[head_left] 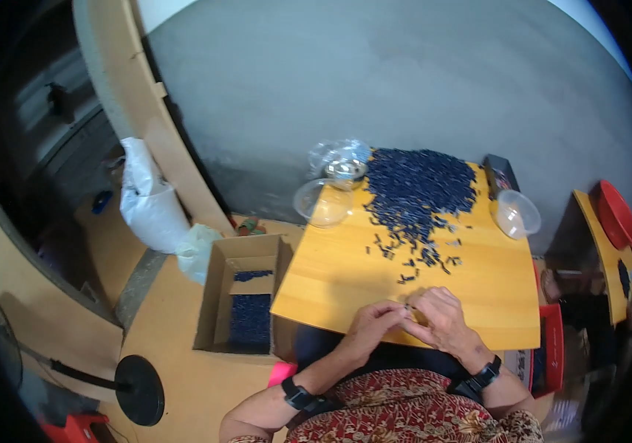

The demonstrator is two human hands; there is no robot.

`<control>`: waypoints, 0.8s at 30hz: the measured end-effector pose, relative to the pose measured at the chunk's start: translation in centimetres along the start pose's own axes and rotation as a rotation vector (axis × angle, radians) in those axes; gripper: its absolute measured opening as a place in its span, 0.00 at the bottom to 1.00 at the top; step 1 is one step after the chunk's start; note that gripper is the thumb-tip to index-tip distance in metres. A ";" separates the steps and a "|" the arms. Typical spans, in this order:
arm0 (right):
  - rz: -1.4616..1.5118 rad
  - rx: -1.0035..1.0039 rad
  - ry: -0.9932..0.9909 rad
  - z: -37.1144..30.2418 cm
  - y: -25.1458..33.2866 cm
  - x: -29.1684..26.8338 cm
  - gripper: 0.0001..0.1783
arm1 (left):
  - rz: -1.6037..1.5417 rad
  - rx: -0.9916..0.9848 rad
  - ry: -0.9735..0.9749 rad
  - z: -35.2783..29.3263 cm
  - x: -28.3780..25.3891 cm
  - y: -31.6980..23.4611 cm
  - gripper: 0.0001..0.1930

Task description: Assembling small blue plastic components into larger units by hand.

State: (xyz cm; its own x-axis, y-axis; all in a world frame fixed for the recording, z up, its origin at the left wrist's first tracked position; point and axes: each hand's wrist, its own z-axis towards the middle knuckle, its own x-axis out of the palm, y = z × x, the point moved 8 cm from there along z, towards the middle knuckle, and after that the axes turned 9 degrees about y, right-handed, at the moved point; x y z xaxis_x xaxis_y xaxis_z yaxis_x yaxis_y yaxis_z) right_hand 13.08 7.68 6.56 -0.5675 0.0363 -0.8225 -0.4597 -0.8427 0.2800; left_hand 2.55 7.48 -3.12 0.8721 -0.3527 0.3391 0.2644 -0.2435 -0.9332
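1. Head view: your left hand (373, 325) and right hand (443, 319) meet over the near side of the yellow table (323, 288), fingertips close together.
2. Your left thumb and fingers are pinched to a small object (409, 311), too small to make out. Your right fingers are curled in beside it; you cannot tell from here whether they grip it too.
3. The step in hand seems to be fine fingertip work on one small item, done apart from the heap of dark pieces (421, 181) at the table's far side.
4. The next move probably calls for a light, steady pinch, with both hands kept close.
5. Those pieces look short, narrow and stiff, dark blue to black with a slight sheen; stragglers spread from the heap toward your hands.
6. Smooth, clear plastic shows in the round bowl (517, 215) on your right and the shallow tub (323, 204) on your left; the wood-grained tabletop is flat. Brown cardboard forms the open carton (217, 310), with similar dark blue pieces inside.
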 end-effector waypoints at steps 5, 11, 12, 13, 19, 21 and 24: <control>0.037 -0.035 -0.022 0.1 -0.1 -0.1 0.15 | -0.057 -0.013 -0.062 -0.3 -0.7 -0.7 0.10; 0.044 0.016 -0.075 -0.2 -1.2 -0.6 0.15 | -0.088 -0.072 -0.049 -0.1 -0.4 -0.6 0.13; 0.050 0.012 -0.078 -0.1 -1.2 -0.6 0.15 | -0.093 -0.080 -0.045 0.1 -0.5 -0.6 0.13; 0.059 0.006 -0.079 -0.1 -1.1 -0.6 0.15 | -0.077 -0.079 -0.025 0.1 -0.4 -0.7 0.13; 0.067 -0.021 -0.048 -0.4 -0.7 -0.2 0.15 | -0.027 -0.052 0.026 0.0 -0.1 -0.6 0.11; 0.065 -0.015 -0.040 -0.3 -0.6 -0.3 0.15 | -0.063 -0.045 0.007 -0.1 -0.2 -0.7 0.10; 0.054 -0.006 -0.027 -0.2 -0.7 -0.3 0.15 | -0.054 -0.055 -0.011 -0.1 -0.3 -0.6 0.10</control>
State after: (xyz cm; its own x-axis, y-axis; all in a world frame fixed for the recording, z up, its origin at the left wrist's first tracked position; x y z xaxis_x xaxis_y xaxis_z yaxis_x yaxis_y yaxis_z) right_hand 13.70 8.09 6.48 -0.6094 0.0053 -0.7929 -0.4244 -0.8469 0.3205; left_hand 2.07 7.66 -2.70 0.8619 -0.3277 0.3870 0.2883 -0.3113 -0.9055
